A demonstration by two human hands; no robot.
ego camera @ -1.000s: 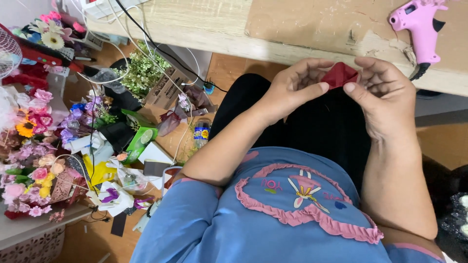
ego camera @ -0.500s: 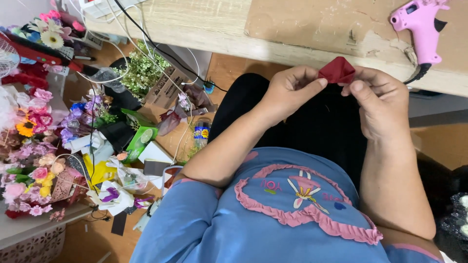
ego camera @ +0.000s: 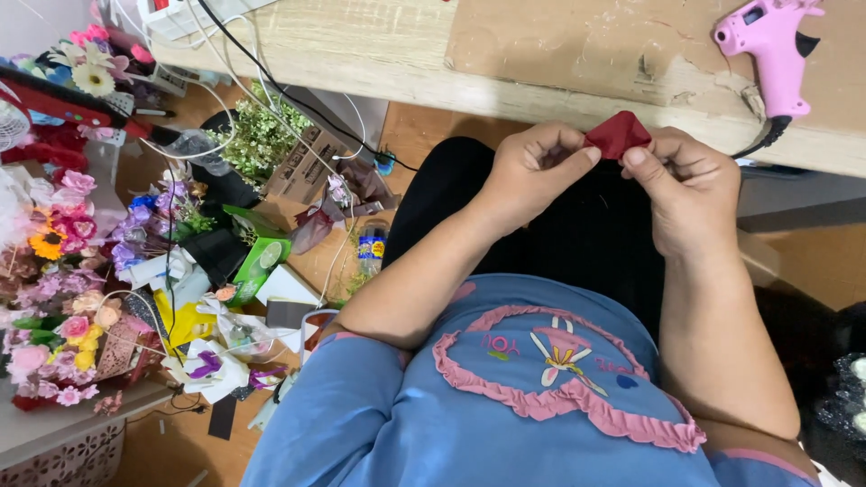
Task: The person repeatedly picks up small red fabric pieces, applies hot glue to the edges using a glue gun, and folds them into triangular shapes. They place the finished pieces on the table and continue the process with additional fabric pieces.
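I see both hands raised in front of the lap, just below the near edge of the wooden bench (ego camera: 379, 63). The left hand (ego camera: 532, 171) is curled closed, its thumb and forefinger pinching the left corner of a small folded piece of dark red cloth (ego camera: 617, 133). The right hand (ego camera: 687, 185) grips the same cloth from the other side, thumb pressed against its lower right edge and fingers folded behind it. The cloth sits between the two hands, touching both, held up against the bench edge and above the black trousers (ego camera: 577, 225). On the bench, up and to the right of the hands, a pink glue gun (ego camera: 772, 45) lies with its nozzle pointing toward the upper right and its black cord trailing off the edge near the right hand. A brown sheet of cardboard (ego camera: 577, 45) covers part of the bench beside it. Far to the left, well apart from the hands, I make out a crowded heap of artificial flowers (ego camera: 54, 271) in pink, purple and yellow, a bunch of small green sprigs (ego camera: 257, 135), a green box (ego camera: 257, 266) and white cables (ego camera: 207, 81) running across the floor.
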